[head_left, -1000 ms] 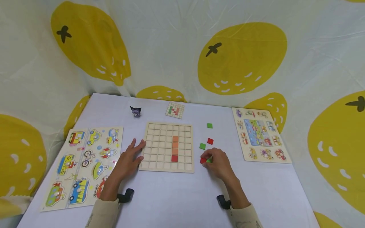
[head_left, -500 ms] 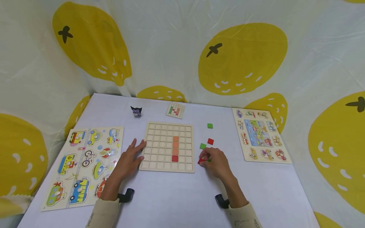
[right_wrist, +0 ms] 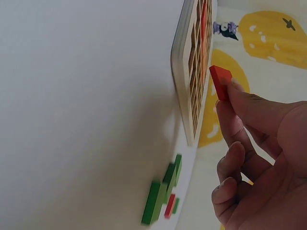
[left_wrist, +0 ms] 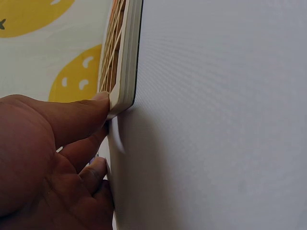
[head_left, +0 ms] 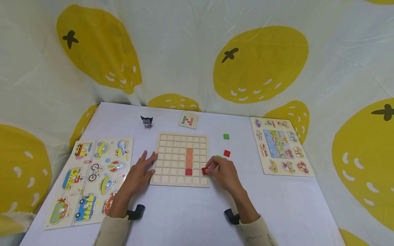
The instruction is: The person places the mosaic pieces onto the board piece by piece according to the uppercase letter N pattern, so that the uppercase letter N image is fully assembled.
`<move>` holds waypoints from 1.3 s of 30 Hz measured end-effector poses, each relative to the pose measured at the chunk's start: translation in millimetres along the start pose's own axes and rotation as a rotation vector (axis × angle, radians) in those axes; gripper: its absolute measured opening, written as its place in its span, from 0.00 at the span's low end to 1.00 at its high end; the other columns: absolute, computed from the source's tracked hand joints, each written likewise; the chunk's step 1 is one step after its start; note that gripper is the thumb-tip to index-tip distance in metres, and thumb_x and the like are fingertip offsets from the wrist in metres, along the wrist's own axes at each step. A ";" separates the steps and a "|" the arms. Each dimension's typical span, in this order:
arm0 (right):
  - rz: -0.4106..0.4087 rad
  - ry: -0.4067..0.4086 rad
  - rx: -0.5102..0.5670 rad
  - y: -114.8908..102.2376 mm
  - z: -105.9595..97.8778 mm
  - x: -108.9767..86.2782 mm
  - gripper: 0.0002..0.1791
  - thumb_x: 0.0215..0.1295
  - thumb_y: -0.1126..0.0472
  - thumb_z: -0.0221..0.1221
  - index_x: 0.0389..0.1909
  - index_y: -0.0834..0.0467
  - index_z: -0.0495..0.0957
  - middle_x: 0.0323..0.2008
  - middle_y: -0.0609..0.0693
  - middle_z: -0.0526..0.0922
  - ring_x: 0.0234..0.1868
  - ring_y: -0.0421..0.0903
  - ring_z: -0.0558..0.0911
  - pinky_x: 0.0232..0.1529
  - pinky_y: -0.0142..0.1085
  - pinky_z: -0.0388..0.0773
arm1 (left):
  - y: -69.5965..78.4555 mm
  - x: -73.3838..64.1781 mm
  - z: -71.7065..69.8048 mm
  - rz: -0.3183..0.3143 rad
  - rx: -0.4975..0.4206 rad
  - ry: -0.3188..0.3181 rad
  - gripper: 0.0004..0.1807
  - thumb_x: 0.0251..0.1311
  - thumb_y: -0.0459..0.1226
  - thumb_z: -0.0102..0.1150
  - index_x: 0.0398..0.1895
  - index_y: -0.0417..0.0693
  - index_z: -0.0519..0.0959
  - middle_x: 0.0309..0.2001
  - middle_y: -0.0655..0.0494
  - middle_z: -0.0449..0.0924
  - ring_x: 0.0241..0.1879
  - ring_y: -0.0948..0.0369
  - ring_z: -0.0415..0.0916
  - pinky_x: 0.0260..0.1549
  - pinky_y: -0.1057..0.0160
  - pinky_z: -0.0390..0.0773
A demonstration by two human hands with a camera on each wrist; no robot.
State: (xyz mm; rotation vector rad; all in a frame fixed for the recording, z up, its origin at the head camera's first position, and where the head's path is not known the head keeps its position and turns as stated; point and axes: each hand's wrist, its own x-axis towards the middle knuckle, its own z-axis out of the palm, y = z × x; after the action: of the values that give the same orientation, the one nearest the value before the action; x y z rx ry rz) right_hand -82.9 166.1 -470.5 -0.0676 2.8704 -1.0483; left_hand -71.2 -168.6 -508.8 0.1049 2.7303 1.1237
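Observation:
My right hand (head_left: pixel 226 174) pinches a red square tile (head_left: pixel 204 171) between thumb and fingertips. In the right wrist view that red tile (right_wrist: pixel 220 79) is tilted, held above the wooden grid board (head_left: pixel 167 147) near its right edge. A column of orange tiles (head_left: pixel 189 157) with one red tile (head_left: pixel 188 172) below it sits in the board's cells. At the board's left edge my left hand (head_left: pixel 138 176) rests with fingers spread; in the left wrist view its thumb (left_wrist: pixel 81 117) touches the board's corner. Green tiles (right_wrist: pixel 153 203) and a red tile (head_left: pixel 227 153) lie right of the board.
Behind the board lie a small pattern card (head_left: pixel 189 120) and a dark figurine (head_left: pixel 147 121). A vehicle puzzle board (head_left: pixel 95 172) is at the left, partly under my left forearm. Another picture puzzle (head_left: pixel 278 145) lies at the right. A lemon-print cloth (head_left: pixel 197 51) hangs behind.
My right hand has picked up the red tile from the table beside the board and carried it left to over the board's right edge. My left hand has stayed in place.

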 end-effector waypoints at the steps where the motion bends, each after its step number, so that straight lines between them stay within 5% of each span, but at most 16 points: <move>1: 0.004 -0.004 0.007 -2.7 2.3 1.0 0.08 0.62 0.61 0.76 0.36 0.47 0.87 0.26 0.42 0.81 0.29 0.44 0.74 0.31 0.34 0.71 | -0.3 0.0 0.2 -0.002 0.000 -0.001 0.38 0.73 0.33 0.61 0.83 0.54 0.63 0.86 0.36 0.42 0.83 0.29 0.45 0.77 0.26 0.53; 22: 0.007 -0.073 0.069 -42.8 49.9 35.2 0.08 0.63 0.58 0.75 0.34 0.47 0.83 0.25 0.42 0.82 0.30 0.43 0.80 0.30 0.35 0.76 | -1.5 0.5 2.2 -0.005 -0.008 0.003 0.38 0.72 0.33 0.62 0.83 0.55 0.63 0.86 0.36 0.42 0.83 0.30 0.45 0.76 0.26 0.54; 39: -0.052 -0.076 -0.007 -52.9 59.9 42.2 0.07 0.63 0.59 0.75 0.32 0.48 0.85 0.21 0.43 0.78 0.27 0.41 0.77 0.26 0.34 0.71 | -1.6 0.5 2.0 0.019 0.004 0.017 0.37 0.72 0.32 0.62 0.83 0.53 0.65 0.86 0.35 0.44 0.82 0.30 0.47 0.75 0.26 0.55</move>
State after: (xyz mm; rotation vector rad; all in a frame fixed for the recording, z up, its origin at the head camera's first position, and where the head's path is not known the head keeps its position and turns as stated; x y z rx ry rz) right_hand -118.5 84.2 -484.7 -0.1798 2.8187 -1.0210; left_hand -71.3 -168.4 -511.4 0.1222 2.7521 1.1287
